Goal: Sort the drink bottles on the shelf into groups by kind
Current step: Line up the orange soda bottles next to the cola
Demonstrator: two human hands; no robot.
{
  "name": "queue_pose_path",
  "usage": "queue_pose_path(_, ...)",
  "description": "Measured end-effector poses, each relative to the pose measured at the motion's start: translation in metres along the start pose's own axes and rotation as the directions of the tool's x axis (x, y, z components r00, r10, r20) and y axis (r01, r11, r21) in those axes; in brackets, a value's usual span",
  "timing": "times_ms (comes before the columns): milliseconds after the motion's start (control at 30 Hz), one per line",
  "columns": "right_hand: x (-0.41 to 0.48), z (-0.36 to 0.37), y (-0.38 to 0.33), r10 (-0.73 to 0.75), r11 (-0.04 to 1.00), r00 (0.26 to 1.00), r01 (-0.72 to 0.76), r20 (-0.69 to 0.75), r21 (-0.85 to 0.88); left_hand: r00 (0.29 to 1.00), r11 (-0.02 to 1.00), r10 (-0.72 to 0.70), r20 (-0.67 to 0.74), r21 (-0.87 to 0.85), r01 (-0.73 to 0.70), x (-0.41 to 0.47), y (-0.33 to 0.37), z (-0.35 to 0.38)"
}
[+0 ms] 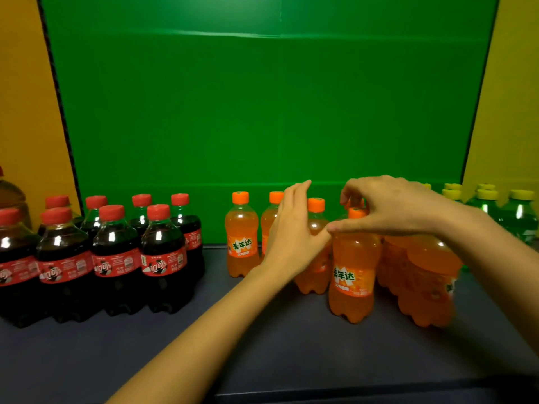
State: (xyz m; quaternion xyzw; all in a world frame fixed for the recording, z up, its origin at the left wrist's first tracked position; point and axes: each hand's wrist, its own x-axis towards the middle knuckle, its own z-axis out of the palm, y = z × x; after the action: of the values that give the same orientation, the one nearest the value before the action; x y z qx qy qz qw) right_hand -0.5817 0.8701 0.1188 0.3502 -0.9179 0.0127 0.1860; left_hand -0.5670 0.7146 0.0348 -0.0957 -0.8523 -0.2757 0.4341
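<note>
While the orange bottles (351, 275) stand grouped at the middle of the dark shelf (262, 345), the left grip (291, 231) is laid flat against them, fingers straight, with nothing clasped. The right grip (390, 208) is arched over the orange caps (357, 212) with fingers curled; whether a cap is pinched cannot be told. Cola bottles (116, 258) are clustered at the left, well apart, and green bottles (519, 217) with yellow caps are seen at the far right.
</note>
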Motion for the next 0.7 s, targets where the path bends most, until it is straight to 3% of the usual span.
queue_pose_path(167, -0.025, 0.030, 0.002, 0.075, 0.997, 0.993, -0.072, -0.086, 0.035, 0.993, 0.993, -0.116, 0.019, 0.042, 0.115, 0.010, 0.000, 0.012)
queue_pose_path(300, -0.035, 0.048, 0.001, 0.213, 0.945, 0.960, -0.155, -0.182, 0.288, 0.993, 0.994, -0.098, 0.059, -0.036, 0.100, 0.009, -0.010, 0.002)
queue_pose_path(400, -0.041, 0.057, 0.001, 0.219, 0.886, 0.951, -0.100, -0.219, 0.453, 0.976, 0.973, -0.133, 0.170, -0.165, 0.161, 0.009, -0.016, -0.018)
queue_pose_path(567, -0.042, 0.067, -0.003, 0.202, 0.832, 0.948, -0.034, -0.245, 0.553, 0.934, 0.909, -0.092, 0.344, -0.353, 0.220, 0.002, -0.033, -0.050)
queue_pose_path(700, -0.038, 0.077, -0.011, 0.191, 0.765, 0.947, 0.020, -0.257, 0.643, 0.933, 0.898, -0.120, 0.338, -0.363, 0.247, -0.014, -0.035, -0.062)
